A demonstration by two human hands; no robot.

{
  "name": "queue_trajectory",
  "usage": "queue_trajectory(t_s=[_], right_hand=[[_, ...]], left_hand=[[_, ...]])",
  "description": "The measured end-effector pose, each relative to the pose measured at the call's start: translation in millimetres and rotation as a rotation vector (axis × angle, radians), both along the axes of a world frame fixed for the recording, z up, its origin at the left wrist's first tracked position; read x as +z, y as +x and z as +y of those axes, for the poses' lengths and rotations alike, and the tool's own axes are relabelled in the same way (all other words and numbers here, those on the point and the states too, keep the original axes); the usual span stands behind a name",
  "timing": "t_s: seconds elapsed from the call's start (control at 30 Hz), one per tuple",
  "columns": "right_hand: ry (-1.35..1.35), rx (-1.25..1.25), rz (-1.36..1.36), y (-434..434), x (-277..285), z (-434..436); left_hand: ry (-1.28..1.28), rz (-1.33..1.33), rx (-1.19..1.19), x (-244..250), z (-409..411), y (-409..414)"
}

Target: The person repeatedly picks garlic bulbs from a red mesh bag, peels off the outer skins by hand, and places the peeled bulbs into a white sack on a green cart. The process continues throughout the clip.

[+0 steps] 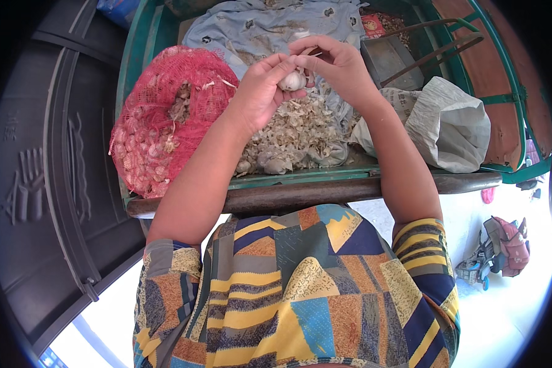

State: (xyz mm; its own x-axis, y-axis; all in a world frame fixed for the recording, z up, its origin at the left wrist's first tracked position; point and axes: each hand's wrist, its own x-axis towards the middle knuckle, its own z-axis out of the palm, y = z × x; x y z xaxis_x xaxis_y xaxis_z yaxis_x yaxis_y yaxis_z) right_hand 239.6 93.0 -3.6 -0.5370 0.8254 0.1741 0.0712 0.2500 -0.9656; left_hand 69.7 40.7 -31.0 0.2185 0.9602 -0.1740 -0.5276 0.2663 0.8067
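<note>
A whitish garlic bulb (293, 81) is held in the fingers of my left hand (262, 89), with the thumb pressed along its upper side. My right hand (342, 69) meets it from the other side, its thumb and fingers pinching at the bulb's top. Something thin and brownish shows between the right fingers; whether it is skin or a tool I cannot tell. Both hands are above a heap of dry garlic skins (299, 124), which lies on a pale blue cloth (276, 23).
A red mesh sack (165, 124) full of garlic stands at the left. To the right are a white woven sack (460, 124), a grey metal box (388, 62) and a rusty metal bar frame (423, 50). A dark rounded rail (303, 195) edges the green cart bed before me.
</note>
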Motion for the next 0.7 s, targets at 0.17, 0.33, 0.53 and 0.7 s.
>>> queue_trajectory(t_s=[0.17,0.33,0.53,0.7], right_hand=[[0.15,-0.002,-0.139,4.8,-1.4,1.0],[0.276,-0.066,-0.157,7.5,5.9,0.2],[0.44,-0.28,-0.24,30.0,4.7,19.4],[0.318,-0.396,-0.207,37.3,-4.9,28.1]], left_hand=[[-0.019,0.018,0.018,-4.3,1.6,-3.0],[0.002,0.07,0.002,-0.9,0.5,-1.3],[-0.016,0.116,0.049,-3.0,3.1,-4.4],[-0.036,-0.072,0.091,-5.6,5.9,-9.3]])
